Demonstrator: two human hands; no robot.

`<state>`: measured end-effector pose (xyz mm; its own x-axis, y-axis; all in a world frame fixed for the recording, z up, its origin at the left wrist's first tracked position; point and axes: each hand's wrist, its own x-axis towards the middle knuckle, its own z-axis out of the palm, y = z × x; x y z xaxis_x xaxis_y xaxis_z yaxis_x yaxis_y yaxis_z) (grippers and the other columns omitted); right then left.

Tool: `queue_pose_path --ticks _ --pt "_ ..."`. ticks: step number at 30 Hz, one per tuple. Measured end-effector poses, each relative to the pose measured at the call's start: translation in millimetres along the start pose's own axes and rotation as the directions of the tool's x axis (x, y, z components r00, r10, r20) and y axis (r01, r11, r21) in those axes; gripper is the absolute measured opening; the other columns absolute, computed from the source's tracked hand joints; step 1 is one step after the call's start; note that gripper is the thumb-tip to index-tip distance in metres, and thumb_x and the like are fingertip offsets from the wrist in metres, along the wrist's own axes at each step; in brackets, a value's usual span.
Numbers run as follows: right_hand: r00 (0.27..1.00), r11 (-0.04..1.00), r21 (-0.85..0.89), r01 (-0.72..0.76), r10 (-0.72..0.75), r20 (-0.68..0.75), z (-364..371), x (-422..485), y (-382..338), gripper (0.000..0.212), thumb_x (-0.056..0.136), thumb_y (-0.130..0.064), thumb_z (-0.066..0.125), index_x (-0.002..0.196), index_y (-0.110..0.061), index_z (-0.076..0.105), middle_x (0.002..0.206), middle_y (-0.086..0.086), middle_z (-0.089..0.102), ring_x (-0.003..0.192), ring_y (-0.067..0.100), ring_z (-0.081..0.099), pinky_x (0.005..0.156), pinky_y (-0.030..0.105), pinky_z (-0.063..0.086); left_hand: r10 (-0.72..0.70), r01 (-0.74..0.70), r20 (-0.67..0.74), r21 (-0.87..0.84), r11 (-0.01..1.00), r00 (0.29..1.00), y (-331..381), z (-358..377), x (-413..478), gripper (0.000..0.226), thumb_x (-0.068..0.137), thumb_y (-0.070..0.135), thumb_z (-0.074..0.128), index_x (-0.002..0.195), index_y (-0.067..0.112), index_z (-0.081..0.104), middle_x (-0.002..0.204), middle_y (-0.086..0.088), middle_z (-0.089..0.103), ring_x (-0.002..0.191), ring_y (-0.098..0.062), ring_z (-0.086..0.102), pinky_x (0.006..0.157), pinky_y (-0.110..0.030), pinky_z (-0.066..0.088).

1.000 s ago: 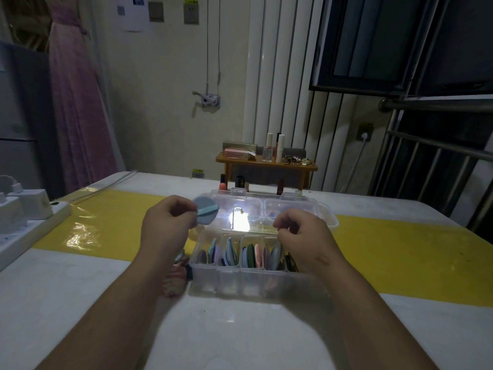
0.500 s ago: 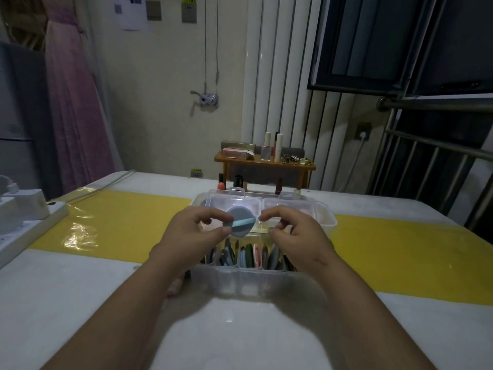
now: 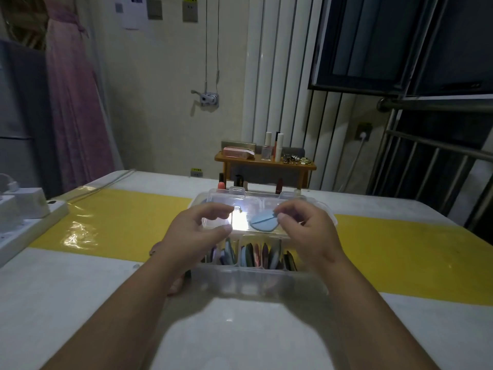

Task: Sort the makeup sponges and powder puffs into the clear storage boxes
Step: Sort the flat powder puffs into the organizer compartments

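The right hand (image 3: 309, 233) is pinching a blue puff (image 3: 262, 222) between thumb and forefinger, holding it over the open lid (image 3: 240, 194) of the clear box (image 3: 256, 281), just behind the compartments. The left hand (image 3: 194, 233) is hovering beside it with its fingers loosely curled and gripping nothing. Sorted puffs (image 3: 250, 253) in blue, green, pink and dark shades are standing on edge in the box's front compartments. The box is sitting on a white table (image 3: 80, 289) crossed by a yellow strip (image 3: 128, 217). Something pink (image 3: 176, 285) is peeking out under the left wrist, possibly another puff; too much is hidden to tell. A power strip (image 3: 26, 225) is lying at the table's left edge.
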<state>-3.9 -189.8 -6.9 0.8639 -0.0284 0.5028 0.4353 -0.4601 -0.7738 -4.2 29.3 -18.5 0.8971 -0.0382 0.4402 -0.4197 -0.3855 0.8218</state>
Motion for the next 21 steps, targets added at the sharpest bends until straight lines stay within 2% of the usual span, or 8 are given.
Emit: queue_pose_path --ticks 4,7,9,13,17,21 --pt "0.997 1.0 -0.018 -0.017 0.016 -0.075 -3.4 1.7 3.1 0.018 0.092 -0.011 0.059 0.085 -0.025 0.067 0.08 -0.005 0.064 0.079 0.012 0.061 0.062 0.023 0.053 -0.044 0.041 -0.1 -0.038 0.998 0.994 -7.2 -1.3 4.2 0.02 0.085 0.016 0.073 0.092 0.034 0.073 0.091 0.011 0.071 0.087 -0.001 0.061 0.073 -0.021 0.045" --pt "0.991 0.999 -0.031 -0.039 0.034 -0.133 -4.3 1.3 3.3 0.02 0.088 -0.006 0.058 0.084 -0.024 0.067 0.083 -0.003 0.065 0.082 0.014 0.063 0.067 0.036 0.059 -0.078 0.065 -0.176 -0.081 0.995 0.981 -8.8 -2.2 5.8 0.018 0.084 0.014 0.072 0.086 0.032 0.072 0.089 0.007 0.071 0.085 -0.008 0.064 0.073 -0.025 0.047" --pt "0.986 0.998 -0.042 -0.044 0.037 -0.16 -6.1 1.0 1.3 0.02 0.087 -0.005 0.057 0.083 -0.022 0.068 0.082 -0.002 0.065 0.081 0.014 0.062 0.064 0.033 0.057 -0.105 0.084 -0.198 -0.112 0.99 0.975 -10.5 -2.1 6.6 0.021 0.086 0.008 0.069 0.086 0.028 0.072 0.09 0.005 0.072 0.086 -0.012 0.065 0.074 -0.027 0.047" --pt "0.987 0.987 -0.15 -0.055 0.032 -0.157 -9.6 0.5 0.6 0.018 0.084 -0.007 0.058 0.072 -0.017 0.066 0.069 -0.002 0.061 0.068 0.013 0.056 0.053 0.023 0.042 -0.129 0.103 -0.22 -0.123 0.987 0.967 -13.2 -2.8 8.5 0.019 0.086 0.006 0.069 0.084 0.025 0.073 0.087 0.005 0.072 0.084 -0.012 0.066 0.072 -0.026 0.047" --pt "0.988 0.973 -0.208 -0.099 0.072 -0.135 -11.2 0.3 3.6 0.023 0.081 -0.008 0.059 0.061 -0.018 0.058 0.06 -0.002 0.054 0.059 0.011 0.047 0.05 0.026 0.034 -0.157 0.125 -0.263 -0.134 0.983 0.952 -12.6 -4.6 8.7 0.015 0.086 0.006 0.068 0.085 0.019 0.074 0.086 0.003 0.072 0.083 -0.013 0.065 0.073 -0.029 0.049" --pt "0.989 0.963 -0.242 -0.115 0.089 -0.119 -11.4 0.9 5.0 0.017 0.08 -0.009 0.059 0.063 -0.012 0.061 0.063 0.003 0.057 0.06 0.014 0.049 0.052 0.028 0.036 -0.181 0.141 -0.282 -0.156 0.978 0.942 -9.9 -5.5 8.1 0.013 0.087 0.006 0.067 0.087 0.017 0.074 0.086 0.003 0.071 0.08 -0.009 0.063 0.065 -0.025 0.044"
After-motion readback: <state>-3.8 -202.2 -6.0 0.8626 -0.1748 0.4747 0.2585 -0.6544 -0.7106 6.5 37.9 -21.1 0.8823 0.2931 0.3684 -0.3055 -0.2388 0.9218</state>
